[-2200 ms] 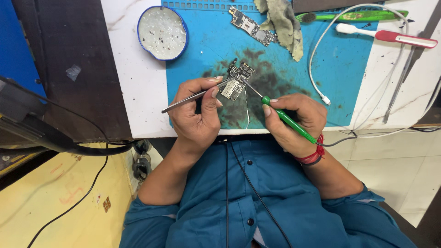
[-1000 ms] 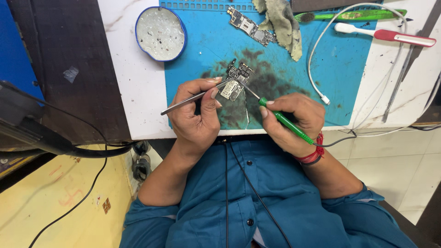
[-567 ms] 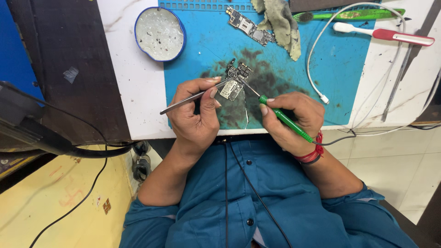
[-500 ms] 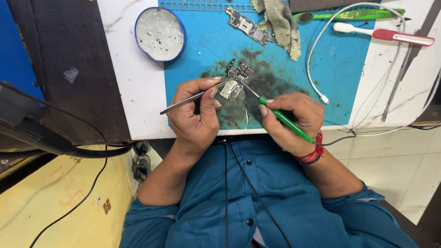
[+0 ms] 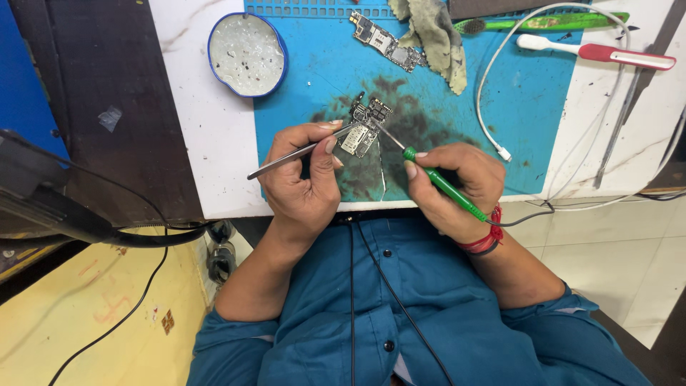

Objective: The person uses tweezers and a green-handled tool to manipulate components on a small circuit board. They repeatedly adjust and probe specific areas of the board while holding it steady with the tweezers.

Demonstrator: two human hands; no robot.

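A small phone circuit board (image 5: 364, 126) lies on a stained blue work mat (image 5: 543, 100). My left hand (image 5: 304, 179) grips metal tweezers (image 5: 296, 152) whose tips reach the board's left side. My right hand (image 5: 454, 186) holds a green-handled soldering iron (image 5: 441, 184); its thin metal tip touches the board from the right. A dark cord runs from the iron's handle off to the right. Both hands rest at the mat's near edge.
A round blue-rimmed tin (image 5: 247, 53) sits at the back left. A second circuit board (image 5: 386, 41), a grey rag (image 5: 434, 32), a green brush (image 5: 550, 21), a red-and-white toothbrush (image 5: 597, 52) and a white cable (image 5: 493, 93) lie at the back.
Almost nothing differs. Both hands stay on the board with the tweezers and the iron; the view has shifted only slightly.
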